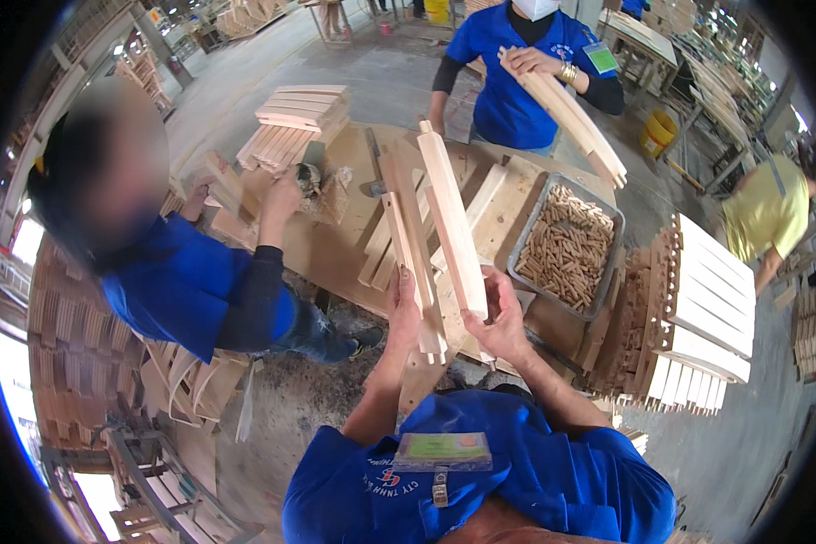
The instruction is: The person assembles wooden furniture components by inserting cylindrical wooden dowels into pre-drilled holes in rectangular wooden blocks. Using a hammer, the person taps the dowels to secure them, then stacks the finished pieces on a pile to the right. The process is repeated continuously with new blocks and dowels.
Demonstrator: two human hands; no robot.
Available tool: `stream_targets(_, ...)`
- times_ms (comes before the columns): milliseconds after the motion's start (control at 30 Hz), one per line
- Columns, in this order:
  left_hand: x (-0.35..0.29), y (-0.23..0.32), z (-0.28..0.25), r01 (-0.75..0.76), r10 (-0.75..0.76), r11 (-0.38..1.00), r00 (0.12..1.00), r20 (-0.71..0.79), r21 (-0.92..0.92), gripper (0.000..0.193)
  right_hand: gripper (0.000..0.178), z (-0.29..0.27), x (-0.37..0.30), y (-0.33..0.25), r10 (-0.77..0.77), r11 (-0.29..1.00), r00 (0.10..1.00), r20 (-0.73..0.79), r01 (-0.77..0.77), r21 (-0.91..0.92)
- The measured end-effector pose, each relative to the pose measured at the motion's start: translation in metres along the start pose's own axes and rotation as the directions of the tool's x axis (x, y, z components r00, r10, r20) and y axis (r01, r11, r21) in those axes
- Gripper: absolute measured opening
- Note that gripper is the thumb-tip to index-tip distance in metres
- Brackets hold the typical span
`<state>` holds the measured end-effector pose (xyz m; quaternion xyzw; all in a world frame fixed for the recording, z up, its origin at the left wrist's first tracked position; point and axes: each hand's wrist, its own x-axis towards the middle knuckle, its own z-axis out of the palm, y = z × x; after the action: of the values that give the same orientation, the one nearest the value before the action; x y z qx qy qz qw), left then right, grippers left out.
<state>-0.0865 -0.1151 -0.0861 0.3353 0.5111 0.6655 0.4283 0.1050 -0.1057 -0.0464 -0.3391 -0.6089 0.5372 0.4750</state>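
My left hand [405, 308] is closed around a narrow wooden rail [403, 238], with small pegs showing at its near end. My right hand [502, 315] grips the near end of a wider pale wooden piece [453, 222] with a short round tenon at its far tip. The two pieces are held side by side, tilted up over the near part of the worktable [326, 249]. Further wooden strips [488, 195] lie on the table behind them. To the right of my right hand stands a grey tray [620, 238] full of short wooden dowels [567, 240].
A co-worker [190, 281] works at the left, a hand near a small container [309, 179]. Another person [508, 82] across the table holds long wooden pieces [567, 113]. A hammer [376, 187] lies on the table. Slatted wood stacks [712, 304] stand right; more [299, 113] lie far left.
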Motion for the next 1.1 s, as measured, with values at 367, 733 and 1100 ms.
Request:
stream_targets(367,-0.018,0.068,0.019,-0.225,0.219,0.962,0.974,-0.051,-0.157,0.053,0.07,0.028,0.015,-0.019,-0.058,0.998,0.986,0.155,0.056,0.017)
stream_targets(733,-0.014,0.07,0.043,-0.139,0.104,0.941,0.987,-0.126,-0.31,0.063,0.075,0.026,0.011,-0.011,-0.242,0.914,0.958,0.152,0.277,-0.295)
stream_targets(1100,-0.007,0.116,0.068,-0.282,0.316,0.942,0.926,-0.207,0.181,0.102,0.073,0.034,0.01,0.004,-0.317,0.824,0.945,0.084,0.318,-0.47)
